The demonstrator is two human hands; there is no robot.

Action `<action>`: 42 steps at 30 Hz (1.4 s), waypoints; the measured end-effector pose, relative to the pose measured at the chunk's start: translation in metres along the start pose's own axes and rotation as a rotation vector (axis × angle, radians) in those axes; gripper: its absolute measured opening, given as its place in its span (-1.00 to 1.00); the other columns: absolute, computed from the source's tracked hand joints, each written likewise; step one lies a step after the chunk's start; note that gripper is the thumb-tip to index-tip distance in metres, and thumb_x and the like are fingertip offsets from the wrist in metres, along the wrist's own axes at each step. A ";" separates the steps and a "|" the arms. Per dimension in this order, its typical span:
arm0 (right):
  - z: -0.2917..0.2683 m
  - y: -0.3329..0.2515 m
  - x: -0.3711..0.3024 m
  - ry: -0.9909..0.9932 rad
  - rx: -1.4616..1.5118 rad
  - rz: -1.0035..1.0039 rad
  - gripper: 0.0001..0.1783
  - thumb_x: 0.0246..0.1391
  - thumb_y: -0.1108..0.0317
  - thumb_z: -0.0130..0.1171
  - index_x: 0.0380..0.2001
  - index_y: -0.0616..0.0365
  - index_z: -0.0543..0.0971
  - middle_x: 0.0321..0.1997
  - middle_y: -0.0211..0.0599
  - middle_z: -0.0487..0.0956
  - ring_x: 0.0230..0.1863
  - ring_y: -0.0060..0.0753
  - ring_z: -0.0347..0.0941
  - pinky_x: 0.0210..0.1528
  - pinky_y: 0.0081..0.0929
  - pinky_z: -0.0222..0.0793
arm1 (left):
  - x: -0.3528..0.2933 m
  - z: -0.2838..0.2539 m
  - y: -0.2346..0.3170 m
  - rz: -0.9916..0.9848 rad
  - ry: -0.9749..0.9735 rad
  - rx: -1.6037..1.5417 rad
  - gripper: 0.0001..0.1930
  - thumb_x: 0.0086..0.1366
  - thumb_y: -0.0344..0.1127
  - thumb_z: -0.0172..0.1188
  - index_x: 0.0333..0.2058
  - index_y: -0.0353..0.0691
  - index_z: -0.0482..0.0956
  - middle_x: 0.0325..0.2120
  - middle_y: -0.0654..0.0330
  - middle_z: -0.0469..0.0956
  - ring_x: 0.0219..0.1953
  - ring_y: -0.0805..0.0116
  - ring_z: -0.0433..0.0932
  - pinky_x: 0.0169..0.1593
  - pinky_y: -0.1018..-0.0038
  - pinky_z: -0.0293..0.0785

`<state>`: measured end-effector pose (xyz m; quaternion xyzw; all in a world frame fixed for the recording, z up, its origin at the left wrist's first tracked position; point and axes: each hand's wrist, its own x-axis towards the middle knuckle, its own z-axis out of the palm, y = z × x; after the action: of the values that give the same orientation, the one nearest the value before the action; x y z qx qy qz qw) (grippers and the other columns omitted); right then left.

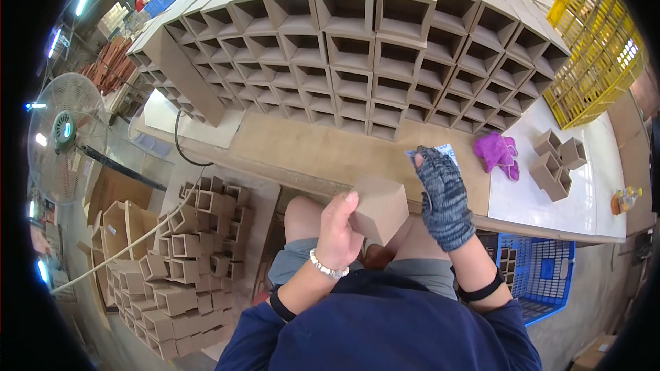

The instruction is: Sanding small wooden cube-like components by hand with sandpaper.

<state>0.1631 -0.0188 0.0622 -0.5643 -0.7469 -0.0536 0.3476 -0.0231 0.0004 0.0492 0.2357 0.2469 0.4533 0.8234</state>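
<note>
My left hand (338,227), bare with a beaded bracelet at the wrist, grips a grey-brown cardboard box (382,210) above my lap. The box is tilted, with one corner pointing down. My right hand (443,199) wears a dark grey knitted glove with the fingertips bare. It is closed on a small blue-and-white printed sheet (445,151), partly hidden by the fingers, at the table's near edge. The two hands are apart, and the right one does not touch the box. Behind them rises a wall of stacked open-ended boxes (350,48).
A purple cloth (496,152) lies right of my glove, near several loose boxes (550,168) and a small bottle (624,200). A yellow crate (595,41) stands at right, a blue crate (546,271) below the table. More boxes (179,282) are piled at lower left, near a fan (65,130).
</note>
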 end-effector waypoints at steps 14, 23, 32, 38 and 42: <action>-0.019 -0.042 0.012 -0.051 0.118 0.001 -0.55 -0.07 0.55 -0.06 -0.01 0.17 0.36 -0.07 -0.11 0.45 -0.01 -0.01 0.34 0.11 -0.24 0.17 | -0.002 -0.004 0.001 -0.011 0.025 -0.063 -0.74 0.23 -0.19 -0.05 -0.25 -0.28 0.42 -0.26 0.19 0.49 -0.20 0.37 0.45 -0.12 0.40 0.35; -0.002 -0.007 -0.001 -0.055 -0.042 -0.060 -0.62 -0.02 0.43 -0.08 -0.06 0.15 0.40 -0.08 -0.12 0.44 -0.02 -0.13 0.34 0.10 -0.25 0.15 | -0.009 0.007 0.005 0.135 0.100 0.055 -0.86 0.21 -0.34 0.01 -0.32 -0.29 0.42 -0.37 0.24 0.50 -0.31 0.51 0.46 -0.23 0.58 0.34; -0.004 -0.014 0.012 -0.036 0.125 -0.076 -0.67 0.00 0.40 -0.06 -0.11 0.13 0.43 -0.12 -0.18 0.46 -0.11 -0.10 0.38 0.03 -0.27 0.21 | -0.011 0.002 0.006 0.183 0.002 0.047 -0.87 0.20 -0.40 0.02 -0.30 -0.32 0.42 -0.33 0.21 0.50 -0.27 0.52 0.45 -0.18 0.56 0.33; -0.025 -0.052 0.009 -0.027 0.221 -0.001 -0.67 0.00 0.42 -0.08 -0.11 0.09 0.44 -0.12 -0.18 0.46 -0.07 -0.09 0.36 0.06 -0.23 0.20 | -0.007 -0.004 0.008 0.181 -0.016 0.061 -0.88 0.18 -0.41 0.02 -0.31 -0.32 0.42 -0.32 0.20 0.50 -0.26 0.49 0.45 -0.15 0.54 0.34; -0.015 -0.035 0.003 -0.174 -0.065 -0.252 -0.63 -0.03 0.39 -0.07 -0.09 0.02 0.45 0.00 -0.20 0.42 0.03 -0.13 0.33 0.18 -0.20 0.09 | -0.012 -0.004 0.010 0.191 -0.031 0.141 -0.73 0.13 -0.31 0.03 -0.23 -0.35 0.39 -0.28 0.13 0.50 -0.20 0.35 0.47 -0.10 0.43 0.36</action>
<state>0.1391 -0.0359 0.0865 -0.4796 -0.8370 -0.0719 0.2535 -0.0374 -0.0042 0.0550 0.3223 0.2419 0.5074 0.7616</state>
